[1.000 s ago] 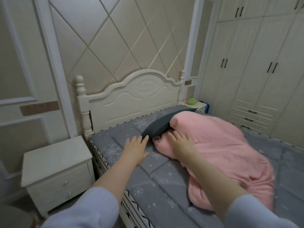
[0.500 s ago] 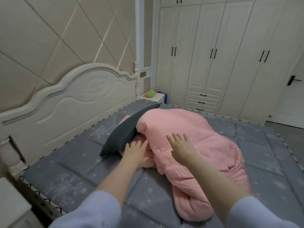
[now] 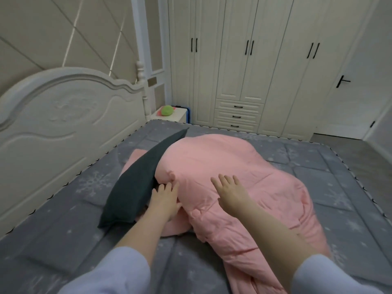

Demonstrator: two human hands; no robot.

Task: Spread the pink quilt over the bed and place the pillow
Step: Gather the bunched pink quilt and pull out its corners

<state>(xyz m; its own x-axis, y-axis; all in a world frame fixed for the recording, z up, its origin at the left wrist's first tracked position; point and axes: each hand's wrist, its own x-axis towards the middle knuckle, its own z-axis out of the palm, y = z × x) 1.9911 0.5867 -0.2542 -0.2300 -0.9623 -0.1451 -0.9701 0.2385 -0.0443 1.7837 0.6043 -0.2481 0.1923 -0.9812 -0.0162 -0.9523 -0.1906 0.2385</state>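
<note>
While pink quilt (image 3: pixel 229 179) sits bunched mid-bed (image 3: pixel 318 177), dark pillow (image 3: pixel 135 187) half under it, both hands reaching: left hand (image 3: pixel 164 201) at quilt fold, fingers loosely together, maybe touching; right hand (image 3: pixel 230 193) fingers spread over quilt. Step: first grab. Next: grip edge, pull pillow clear.

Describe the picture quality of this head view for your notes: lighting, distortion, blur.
Head view: soft, even indoor light, no hard shadows; wide-angle lens bows the headboard and wardrobe lines; slight softness on the right hand and the pink quilt edge at lower right; thin bright glints on the wall panel seams.
</note>
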